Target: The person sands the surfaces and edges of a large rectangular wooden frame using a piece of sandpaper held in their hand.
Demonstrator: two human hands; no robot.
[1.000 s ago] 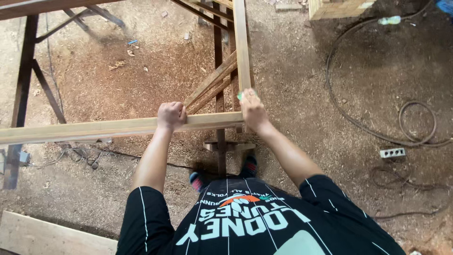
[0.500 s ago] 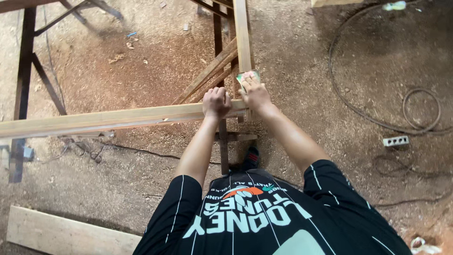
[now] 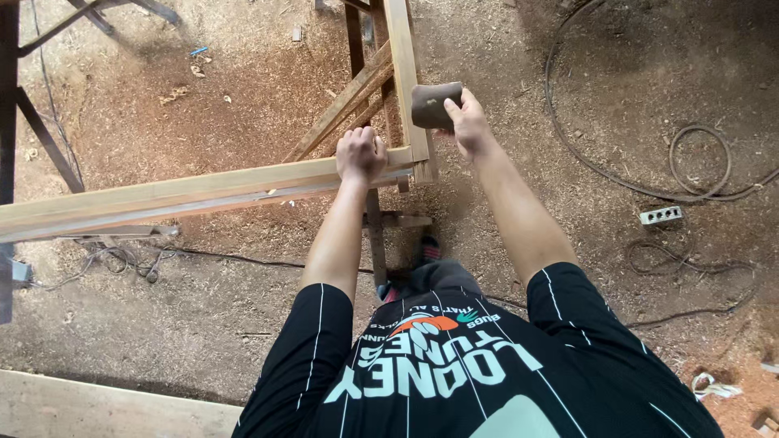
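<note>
A long pale wooden beam (image 3: pixel 162 195) runs from the left edge to the middle of the head view and rests across a wooden frame (image 3: pixel 402 73). My left hand (image 3: pixel 361 154) is closed over the beam near its right end. My right hand (image 3: pixel 464 122) is raised just right of the frame's upright plank and grips a folded brown piece of sandpaper (image 3: pixel 432 104). The sandpaper is held in the air above the plank, apart from the wood.
Sawdust covers the dirt floor. A dark cable (image 3: pixel 690 178) loops at the right beside a white power strip (image 3: pixel 661 216). A metal stand (image 3: pixel 32 122) is at the left, thin wires (image 3: pixel 122 259) lie under the beam, and a pale board (image 3: pixel 97 405) lies at the bottom left.
My left hand slid right along the beam toward its end. My right hand lifted off the beam and now holds the sandpaper up beside the upright plank.
</note>
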